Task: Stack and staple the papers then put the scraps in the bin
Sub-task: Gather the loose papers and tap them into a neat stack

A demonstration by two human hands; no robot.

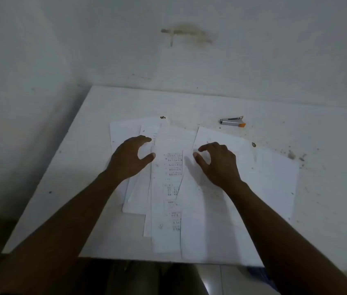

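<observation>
Head view: papers [168, 188] fanned loose on the worktop [328, 188]. I see left hand [129, 159] and right hand [219, 165] half-curled, holding nothing. Thin, floppy, probably slidey sheets, so I'd square them by the outer edges.

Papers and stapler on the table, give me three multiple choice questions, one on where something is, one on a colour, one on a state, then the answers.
1. Where is the stapler?
A. beyond the papers, toward the far right
B. in the left hand
C. on the floor

2. What colour is the stapler's tip?
A. green
B. orange
C. blue

3. How do the papers lie?
A. one squared pile
B. rolled up
C. spread loose, overlapping

Answers:
1 A: it lies alone on the table, past the sheets.
2 B: its right end is orange.
3 C: edges fan out under the left hand and right hand, both open.
</observation>
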